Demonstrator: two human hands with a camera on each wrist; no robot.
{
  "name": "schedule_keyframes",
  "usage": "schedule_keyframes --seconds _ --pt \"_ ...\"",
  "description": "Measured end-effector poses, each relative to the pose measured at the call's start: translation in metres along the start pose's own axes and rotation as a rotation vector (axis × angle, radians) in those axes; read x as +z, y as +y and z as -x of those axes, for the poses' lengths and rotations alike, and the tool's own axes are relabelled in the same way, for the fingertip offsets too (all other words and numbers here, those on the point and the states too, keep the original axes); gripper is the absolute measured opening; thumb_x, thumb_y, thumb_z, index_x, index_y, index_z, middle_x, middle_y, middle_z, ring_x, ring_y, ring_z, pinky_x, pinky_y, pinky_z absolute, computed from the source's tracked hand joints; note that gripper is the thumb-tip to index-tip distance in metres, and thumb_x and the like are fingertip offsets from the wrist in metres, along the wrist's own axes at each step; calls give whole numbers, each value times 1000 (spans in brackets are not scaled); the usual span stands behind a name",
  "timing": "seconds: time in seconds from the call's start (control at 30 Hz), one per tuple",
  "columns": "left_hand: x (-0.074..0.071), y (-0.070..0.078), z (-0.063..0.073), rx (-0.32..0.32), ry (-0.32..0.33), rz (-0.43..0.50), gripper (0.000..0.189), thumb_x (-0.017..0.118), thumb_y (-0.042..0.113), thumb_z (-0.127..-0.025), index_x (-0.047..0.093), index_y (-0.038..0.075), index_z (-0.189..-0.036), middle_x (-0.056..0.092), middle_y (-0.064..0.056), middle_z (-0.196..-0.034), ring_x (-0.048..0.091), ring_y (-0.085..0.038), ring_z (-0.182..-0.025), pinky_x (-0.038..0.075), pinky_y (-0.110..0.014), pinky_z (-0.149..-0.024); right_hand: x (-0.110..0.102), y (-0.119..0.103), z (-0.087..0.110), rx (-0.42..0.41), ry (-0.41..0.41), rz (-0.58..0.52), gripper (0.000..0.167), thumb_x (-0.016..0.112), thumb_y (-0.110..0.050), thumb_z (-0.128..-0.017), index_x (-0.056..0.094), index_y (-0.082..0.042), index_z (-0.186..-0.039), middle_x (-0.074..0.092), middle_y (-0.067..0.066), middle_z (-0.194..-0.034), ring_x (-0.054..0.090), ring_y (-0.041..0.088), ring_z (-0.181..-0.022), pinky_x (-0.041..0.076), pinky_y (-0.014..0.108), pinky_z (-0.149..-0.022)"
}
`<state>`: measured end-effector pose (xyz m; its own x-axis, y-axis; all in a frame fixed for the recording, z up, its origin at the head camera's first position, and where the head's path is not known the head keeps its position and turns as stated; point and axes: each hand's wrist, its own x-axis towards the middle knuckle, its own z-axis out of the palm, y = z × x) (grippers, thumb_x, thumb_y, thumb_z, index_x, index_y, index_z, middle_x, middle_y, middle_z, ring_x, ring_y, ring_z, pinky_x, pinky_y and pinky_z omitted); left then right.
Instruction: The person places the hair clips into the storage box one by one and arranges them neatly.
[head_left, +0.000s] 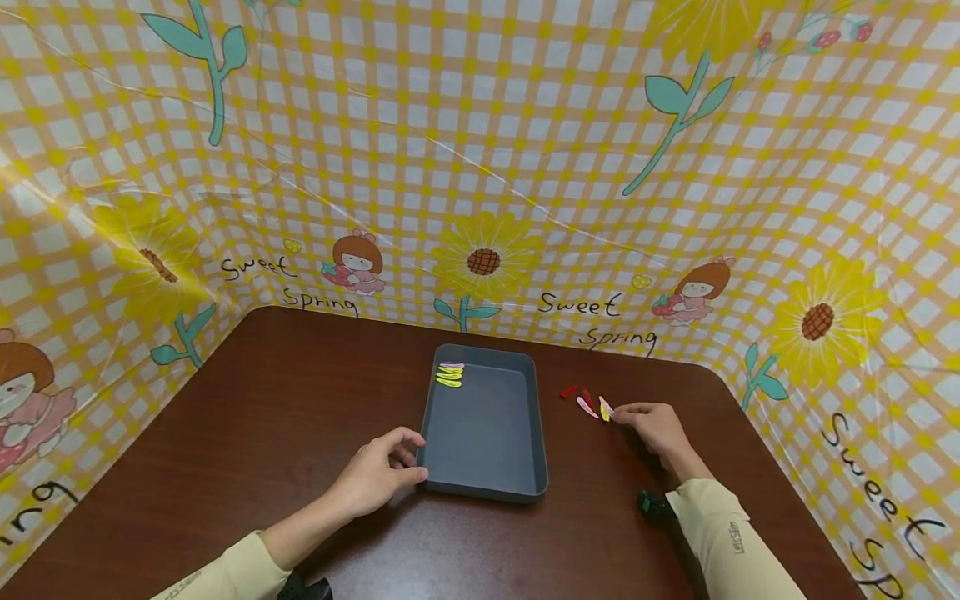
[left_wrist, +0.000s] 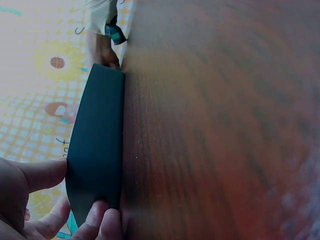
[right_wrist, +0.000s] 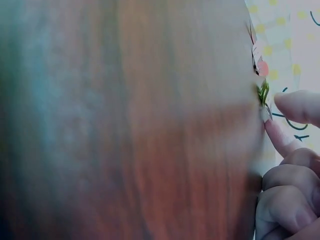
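My left hand (head_left: 375, 473) is at the near left corner of a dark grey tray (head_left: 535, 417); its thumb and fingertips touch the outer side, thumb and fingers apart. In the left wrist view the thumb (left_wrist: 47, 174) meets the tray's rim. Right of the tray, my right hand (head_left: 654, 427) pinches the end of a pink hair clip (head_left: 606, 403) between thumb and index finger. A yellow hair clip (head_left: 605, 415) lies against it. The right wrist view shows the other fingers (right_wrist: 290, 200) curled in. Inside the tray, a row of yellow hair clips (head_left: 449, 377) and a pink one lies at the far left.
Beside the right hand lie two red hair clips (head_left: 569, 391) and another pink hair clip (head_left: 587, 407) on the brown table (head_left: 300, 400). A checked, flower-printed cloth (head_left: 480, 167) rises behind the table and along both sides. Dark wrist devices (head_left: 654, 505) sit at both cuffs.
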<state>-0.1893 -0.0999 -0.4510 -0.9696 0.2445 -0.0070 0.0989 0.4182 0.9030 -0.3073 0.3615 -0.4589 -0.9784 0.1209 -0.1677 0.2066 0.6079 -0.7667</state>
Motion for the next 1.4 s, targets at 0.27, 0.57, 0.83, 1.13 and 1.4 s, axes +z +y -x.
schedule_keyframes --seconds 0.27,0.57,0.83,1.13,1.4 --pt "0 1 1 -5 -2 8 36 78 19 -88 63 11 -120 64 -6 -94 60 -18 -77 48 -34 -62 5 -4 4 -59 47 96 39 74 -28 -90 72 0 -117 69 14 -106 50 22 -76 38 31 -60" --pt "0 1 1 -6 -5 2 36 78 20 -88 63 12 -120 64 -6 -95 61 -18 -80 48 -34 -65 8 -6 8 -81 61 139 39 74 -29 -91 71 1 -116 64 23 -129 55 34 -114 44 36 -85" --pt "0 1 2 -7 0 -8 35 78 20 -89 63 13 -120 65 -5 -95 61 -16 -80 48 -34 -66 11 -5 6 -64 89 132 32 75 -24 -90 73 0 -111 65 22 -126 56 30 -103 44 30 -74" --pt "0 0 2 -14 2 -15 36 78 20 -88 63 12 -120 64 -5 -95 60 -16 -78 47 -33 -62 14 -3 4 -49 127 118 28 74 -21 -90 74 1 -108 66 22 -123 54 28 -99 43 29 -74" --pt "0 1 1 -11 7 -16 35 78 18 -88 64 12 -120 64 -5 -95 60 -16 -78 47 -34 -65 13 -3 4 -33 140 117 27 72 -20 -92 74 2 -108 65 23 -124 54 30 -101 42 30 -75"
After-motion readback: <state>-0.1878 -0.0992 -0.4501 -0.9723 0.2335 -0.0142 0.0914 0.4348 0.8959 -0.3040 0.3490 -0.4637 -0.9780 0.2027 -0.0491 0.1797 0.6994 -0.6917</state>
